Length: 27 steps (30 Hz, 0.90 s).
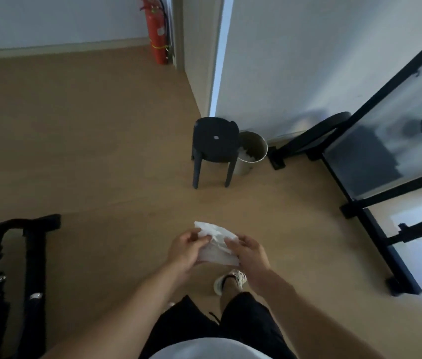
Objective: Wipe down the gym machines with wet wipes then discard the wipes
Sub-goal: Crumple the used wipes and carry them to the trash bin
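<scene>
In the head view, the left hand [184,248] and the right hand [250,251] both pinch a crumpled white wipe [216,244] between them, held above the wooden floor [88,151] near the person. Farther off, a dark stool [215,143] stands touching a metal bin [252,151] by the wall. A red fire extinguisher [156,35] stands far left of the doorway.
</scene>
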Motion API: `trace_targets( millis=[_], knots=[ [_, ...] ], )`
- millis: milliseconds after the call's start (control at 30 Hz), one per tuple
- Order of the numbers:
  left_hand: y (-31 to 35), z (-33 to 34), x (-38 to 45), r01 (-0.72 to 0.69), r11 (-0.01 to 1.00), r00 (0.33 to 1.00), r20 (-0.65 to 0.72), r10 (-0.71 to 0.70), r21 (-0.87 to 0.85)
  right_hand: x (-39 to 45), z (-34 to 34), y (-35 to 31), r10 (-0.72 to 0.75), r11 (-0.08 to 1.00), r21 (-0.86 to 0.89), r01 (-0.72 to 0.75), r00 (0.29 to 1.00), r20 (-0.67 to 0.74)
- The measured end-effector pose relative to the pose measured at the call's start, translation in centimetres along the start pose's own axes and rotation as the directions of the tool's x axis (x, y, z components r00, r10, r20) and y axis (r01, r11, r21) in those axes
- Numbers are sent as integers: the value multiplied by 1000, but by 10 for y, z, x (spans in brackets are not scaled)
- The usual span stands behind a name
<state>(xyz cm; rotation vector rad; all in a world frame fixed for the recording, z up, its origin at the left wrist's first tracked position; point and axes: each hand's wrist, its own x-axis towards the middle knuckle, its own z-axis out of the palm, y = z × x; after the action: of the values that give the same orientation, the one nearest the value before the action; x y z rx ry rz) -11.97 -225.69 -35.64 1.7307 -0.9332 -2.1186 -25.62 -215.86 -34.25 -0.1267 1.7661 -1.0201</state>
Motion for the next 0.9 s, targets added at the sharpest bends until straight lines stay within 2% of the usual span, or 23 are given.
trace_targets(
  millis=[67,167,200,267,333,433,600,700,800,900],
  knots=[
    [20,33,22,-22,999,999,-34,23,38,30,-16,-16,-3,1000,-21,0,991,-134],
    [47,83,56,-103,985,983,-140,122,139,67,-46,-51,3,999,-29,-13,939,-343],
    [57,100,66,-116,977,971,-187,150,182,80,-57,-62,1,999,-35,-15,929,-371],
    [77,133,83,-107,973,961,-232,154,205,103,-74,-85,-22,998,-69,0,948,-317],
    [98,165,101,-82,979,967,-223,124,189,127,-90,-109,-43,997,-71,30,979,-197],
    [119,198,124,-44,987,987,-148,66,152,157,-105,-138,-27,999,35,29,998,-63],
    [162,236,174,14,986,1000,10,-15,168,224,-118,-173,80,973,217,-80,997,10],
    [195,248,214,8,973,993,116,-36,229,271,-120,-200,141,946,295,-135,990,1],
    [226,254,254,28,952,976,198,-93,306,316,-119,-224,213,918,363,-160,971,-110],
    [251,259,299,4,918,981,177,-81,396,369,-118,-238,288,896,409,-171,927,-242]
  ],
)
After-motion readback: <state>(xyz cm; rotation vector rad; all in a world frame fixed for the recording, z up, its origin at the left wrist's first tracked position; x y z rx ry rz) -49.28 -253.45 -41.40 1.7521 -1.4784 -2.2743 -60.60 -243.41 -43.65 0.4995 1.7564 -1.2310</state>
